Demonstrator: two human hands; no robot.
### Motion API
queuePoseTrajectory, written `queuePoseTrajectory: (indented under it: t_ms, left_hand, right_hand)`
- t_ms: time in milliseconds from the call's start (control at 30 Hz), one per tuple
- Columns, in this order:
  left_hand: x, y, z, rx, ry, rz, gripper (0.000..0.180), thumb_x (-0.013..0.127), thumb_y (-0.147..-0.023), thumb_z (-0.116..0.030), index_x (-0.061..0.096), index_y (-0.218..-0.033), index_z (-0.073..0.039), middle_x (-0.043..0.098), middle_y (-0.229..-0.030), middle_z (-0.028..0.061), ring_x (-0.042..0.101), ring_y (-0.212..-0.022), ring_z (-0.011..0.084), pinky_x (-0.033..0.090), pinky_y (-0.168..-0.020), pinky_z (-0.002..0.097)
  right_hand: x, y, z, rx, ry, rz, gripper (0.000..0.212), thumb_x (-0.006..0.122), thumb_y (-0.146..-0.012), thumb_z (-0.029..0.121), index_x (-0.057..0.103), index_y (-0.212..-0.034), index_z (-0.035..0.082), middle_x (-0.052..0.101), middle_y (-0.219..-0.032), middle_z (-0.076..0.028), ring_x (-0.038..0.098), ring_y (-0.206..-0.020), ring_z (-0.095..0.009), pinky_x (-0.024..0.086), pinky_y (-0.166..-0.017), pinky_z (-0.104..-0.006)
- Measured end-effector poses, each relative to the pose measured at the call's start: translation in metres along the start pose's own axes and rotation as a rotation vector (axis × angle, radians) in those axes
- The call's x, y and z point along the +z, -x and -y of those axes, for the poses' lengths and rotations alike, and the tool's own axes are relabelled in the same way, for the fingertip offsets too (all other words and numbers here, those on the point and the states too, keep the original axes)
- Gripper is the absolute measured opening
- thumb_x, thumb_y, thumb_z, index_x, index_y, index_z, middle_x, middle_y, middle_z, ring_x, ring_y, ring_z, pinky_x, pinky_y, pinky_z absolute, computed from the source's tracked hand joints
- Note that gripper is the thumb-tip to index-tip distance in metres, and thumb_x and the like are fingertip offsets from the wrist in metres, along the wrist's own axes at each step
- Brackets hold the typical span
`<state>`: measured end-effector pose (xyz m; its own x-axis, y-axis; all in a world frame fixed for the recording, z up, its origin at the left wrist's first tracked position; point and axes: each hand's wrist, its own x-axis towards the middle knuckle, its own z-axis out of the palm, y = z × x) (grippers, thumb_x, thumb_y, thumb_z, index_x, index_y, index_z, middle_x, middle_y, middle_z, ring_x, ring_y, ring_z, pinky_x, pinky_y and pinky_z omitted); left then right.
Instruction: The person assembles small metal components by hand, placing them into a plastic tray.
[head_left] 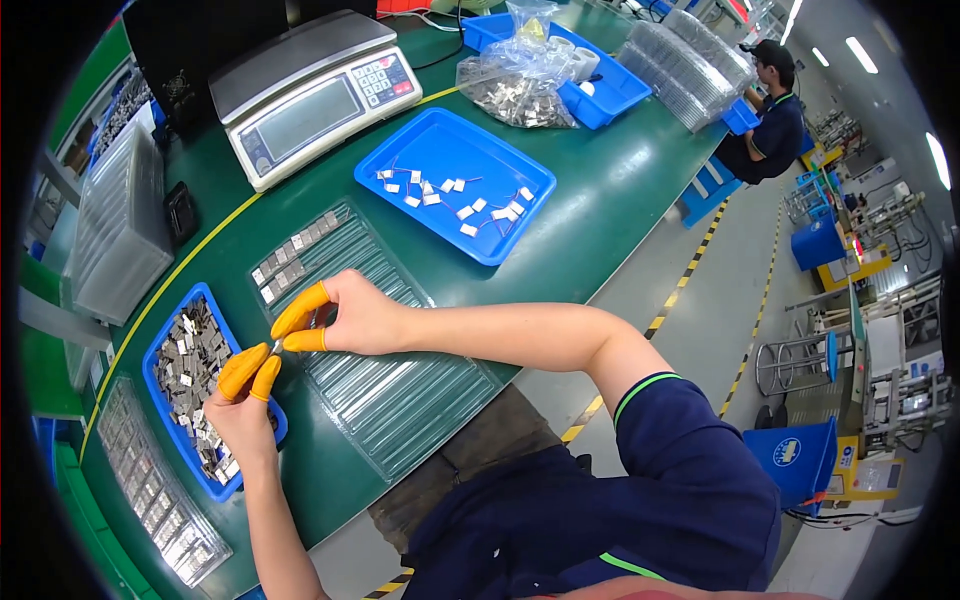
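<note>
My left hand and my right hand meet at the tray's edge, orange finger cots on thumbs and forefingers. Between their fingertips they pinch a small pale part, mostly hidden, its kind too small to tell. Left of them lies a blue tray heaped with small grey and white rectangular parts. Under my right hand and forearm is a clear ribbed plastic tray. Rows of grey parts fill some slots at its far end.
Beyond my right hand, a blue tray holds white pieces with thin wires. A weighing scale, a bag of parts and stacked clear trays stand farther back. Another filled plastic tray lies left. A person sits far right.
</note>
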<state>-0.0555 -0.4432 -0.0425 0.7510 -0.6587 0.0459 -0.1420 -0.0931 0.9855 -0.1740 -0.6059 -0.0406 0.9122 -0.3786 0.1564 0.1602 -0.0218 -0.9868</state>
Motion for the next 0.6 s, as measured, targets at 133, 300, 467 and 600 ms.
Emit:
queuePoseTrajectory:
  t_ms: [133, 300, 467, 600]
  left_hand:
    - [-0.007, -0.001, 0.007, 0.010, 0.091, -0.002, 0.022, 0.068, -0.074, 0.007, 0.065, -0.096, 0.005, 0.066, -0.092, 0.0098, 0.062, -0.085, 0.0152, 0.048, -0.080, 0.0244]
    - [-0.001, 0.002, 0.006, 0.071, 0.111, -0.101, 0.021, 0.068, -0.074, 0.007, 0.065, -0.094, 0.005, 0.066, -0.091, 0.0100, 0.062, -0.084, 0.0149, 0.049, -0.079, 0.0258]
    - [0.003, 0.001, -0.001, -0.023, 0.159, -0.040, 0.019, 0.067, -0.074, 0.007, 0.064, -0.093, 0.007, 0.066, -0.089, 0.0120, 0.063, -0.078, 0.0161, 0.050, -0.077, 0.0251]
    - [0.004, 0.004, -0.005, 0.033, 0.228, 0.036, 0.018, 0.067, -0.074, 0.007, 0.063, -0.091, 0.008, 0.066, -0.088, 0.0135, 0.064, -0.079, 0.0186, 0.051, -0.077, 0.0273]
  right_hand:
    - [0.001, -0.001, 0.004, -0.005, -0.020, 0.032, 0.021, 0.072, -0.074, 0.009, 0.069, -0.094, 0.004, 0.068, -0.085, -0.005, 0.060, -0.075, -0.008, 0.047, -0.069, -0.0222]
    - [0.007, -0.002, 0.001, 0.023, -0.123, 0.032, 0.023, 0.072, -0.074, 0.008, 0.068, -0.095, 0.001, 0.067, -0.085, -0.006, 0.061, -0.076, -0.009, 0.049, -0.070, -0.0225]
    - [0.000, -0.001, 0.004, 0.136, -0.188, 0.038, 0.026, 0.071, -0.075, 0.005, 0.065, -0.099, -0.002, 0.067, -0.089, -0.010, 0.064, -0.079, -0.012, 0.051, -0.074, -0.0245]
    - [-0.003, -0.002, 0.003, 0.149, -0.146, 0.055, 0.027, 0.069, -0.076, 0.003, 0.064, -0.102, -0.003, 0.067, -0.090, -0.010, 0.064, -0.080, -0.014, 0.051, -0.075, -0.0248]
